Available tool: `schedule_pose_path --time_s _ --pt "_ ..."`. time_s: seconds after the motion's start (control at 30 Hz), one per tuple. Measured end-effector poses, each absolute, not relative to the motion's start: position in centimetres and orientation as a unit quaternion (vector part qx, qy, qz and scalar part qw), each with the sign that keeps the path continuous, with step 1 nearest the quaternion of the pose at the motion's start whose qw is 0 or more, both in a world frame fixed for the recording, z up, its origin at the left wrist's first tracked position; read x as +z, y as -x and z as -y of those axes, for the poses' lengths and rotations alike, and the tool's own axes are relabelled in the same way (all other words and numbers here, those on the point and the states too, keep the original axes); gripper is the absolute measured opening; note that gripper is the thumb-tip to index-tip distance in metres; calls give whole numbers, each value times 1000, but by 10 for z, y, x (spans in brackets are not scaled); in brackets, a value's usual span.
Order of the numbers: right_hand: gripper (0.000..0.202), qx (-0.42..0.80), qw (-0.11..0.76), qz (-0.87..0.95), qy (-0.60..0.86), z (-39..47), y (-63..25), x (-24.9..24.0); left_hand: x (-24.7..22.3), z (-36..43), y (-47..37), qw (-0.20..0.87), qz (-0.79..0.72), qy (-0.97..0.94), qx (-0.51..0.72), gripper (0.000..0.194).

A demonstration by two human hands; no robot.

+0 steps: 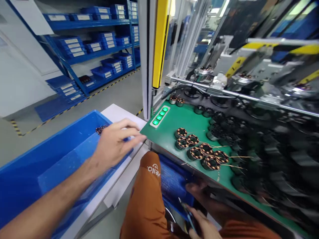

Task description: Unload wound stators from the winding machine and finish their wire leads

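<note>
My left hand (118, 141) is over the right edge of a blue bin (62, 137), its fingers apart and nothing in them. Just behind it, copper-wound parts (100, 129) show inside the bin. Low in the view, my right hand (203, 222) is closed around a slim tool (188, 214) with a metal tip, below the green work surface (191, 119). Several copper-wound ring parts (195, 153) stand grouped near the front edge of that surface, some with loose wire ends.
Four lit green buttons (160, 116) sit at the surface's left corner. Behind it are a metal rail (224, 90) and machine heads. A yellow-faced post (160, 43) rises at the corner. Blue shelves (97, 54) with bins stand at the back left.
</note>
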State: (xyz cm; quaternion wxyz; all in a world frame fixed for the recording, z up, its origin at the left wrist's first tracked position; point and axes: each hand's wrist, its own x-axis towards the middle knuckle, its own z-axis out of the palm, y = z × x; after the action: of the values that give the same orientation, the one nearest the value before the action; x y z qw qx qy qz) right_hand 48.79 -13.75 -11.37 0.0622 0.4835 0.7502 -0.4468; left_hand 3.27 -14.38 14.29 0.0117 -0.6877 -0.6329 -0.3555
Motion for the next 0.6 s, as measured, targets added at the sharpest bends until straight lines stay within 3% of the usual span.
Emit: schedule_pose_path --time_s 0.13,0.37,0.5,0.6 --pt "83 -475 30 -747 -465 149 -469 -93 128 95 -109 55 523 784 -329 26" --pt "72 -517 -68 -706 -480 172 -505 -57 68 57 -140 61 551 772 -312 17" --pt "67 -507 -120 -687 -506 186 -529 -50 85 79 -147 49 576 735 -354 9" --pt "61 -483 -173 -684 -518 194 -527 -31 107 112 -173 -49 580 702 -410 3"
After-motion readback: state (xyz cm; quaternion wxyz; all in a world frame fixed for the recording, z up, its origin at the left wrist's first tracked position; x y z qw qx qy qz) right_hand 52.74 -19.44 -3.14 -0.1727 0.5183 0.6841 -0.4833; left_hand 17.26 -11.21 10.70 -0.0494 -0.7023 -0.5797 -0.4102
